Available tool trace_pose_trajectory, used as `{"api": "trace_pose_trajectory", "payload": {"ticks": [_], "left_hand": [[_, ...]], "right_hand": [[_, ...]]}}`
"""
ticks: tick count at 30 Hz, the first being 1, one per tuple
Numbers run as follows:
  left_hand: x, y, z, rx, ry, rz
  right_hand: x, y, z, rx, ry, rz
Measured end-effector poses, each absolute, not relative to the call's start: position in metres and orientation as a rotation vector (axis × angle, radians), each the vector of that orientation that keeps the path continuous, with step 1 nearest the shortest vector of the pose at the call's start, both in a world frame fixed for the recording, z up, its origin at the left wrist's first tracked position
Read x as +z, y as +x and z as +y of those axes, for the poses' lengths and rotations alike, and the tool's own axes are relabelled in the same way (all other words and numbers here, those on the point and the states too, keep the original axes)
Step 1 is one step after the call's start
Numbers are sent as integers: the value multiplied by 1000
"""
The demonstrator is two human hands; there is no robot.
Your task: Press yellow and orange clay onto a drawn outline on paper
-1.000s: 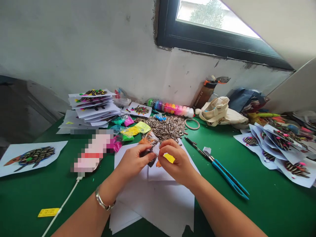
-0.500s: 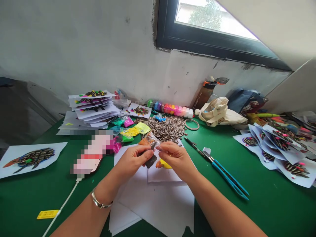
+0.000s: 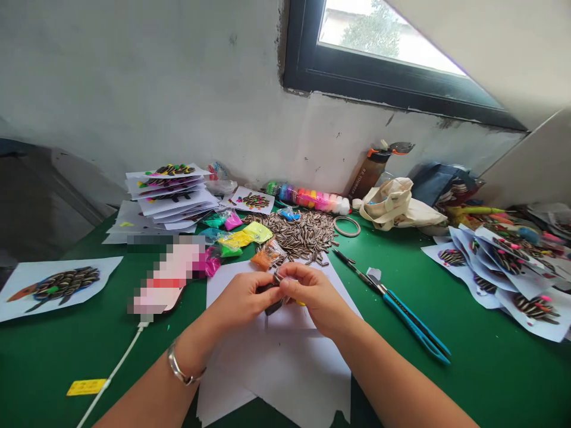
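Above the white paper my two hands meet. My left hand is closed on a dark packet of modelling clay, which hangs below the fingers. My right hand is closed too, pinching at the top of the same packet; the fingers hide much of it. Behind the right fingers a bit of yellow clay shows on the paper. An orange clay packet lies just beyond the hands, in front of a heap of striped sunflower seeds.
Tweezers with blue handles and a roll of tape lie at right. Stacked seed pictures stand at left and right. A phone with a white cable is left of the paper. A bottle leans at the wall.
Both hands have come together and slightly lower, the right fingers now meeting the left at the dark packet. The orange packet shows more fully, while the yellow clay is mostly covered.
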State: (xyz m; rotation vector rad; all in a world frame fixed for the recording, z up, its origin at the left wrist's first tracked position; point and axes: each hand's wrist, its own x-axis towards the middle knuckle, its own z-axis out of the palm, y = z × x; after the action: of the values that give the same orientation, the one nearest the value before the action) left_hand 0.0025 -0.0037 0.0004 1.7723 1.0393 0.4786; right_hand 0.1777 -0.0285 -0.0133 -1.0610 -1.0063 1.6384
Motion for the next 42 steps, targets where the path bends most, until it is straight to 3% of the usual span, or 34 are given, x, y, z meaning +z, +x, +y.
{"api": "trace_pose_trajectory", "payload": {"ticks": [6,15,28,42], "left_hand": [[0,6,-9,472,1886,1117],[-5,1,-8,596,2084,1238],[3,5,-12,563,2100,1164],[-1,6,-14,657,2083,1221]], "right_hand": [[-13,178,-29,1589,-1202,-1132],[-21,182,-27,1105,-1275,-1462],[-20,173,-26,1415,-1156,-1029],[-9,180,-26,1489,-1181,-1093]]}}
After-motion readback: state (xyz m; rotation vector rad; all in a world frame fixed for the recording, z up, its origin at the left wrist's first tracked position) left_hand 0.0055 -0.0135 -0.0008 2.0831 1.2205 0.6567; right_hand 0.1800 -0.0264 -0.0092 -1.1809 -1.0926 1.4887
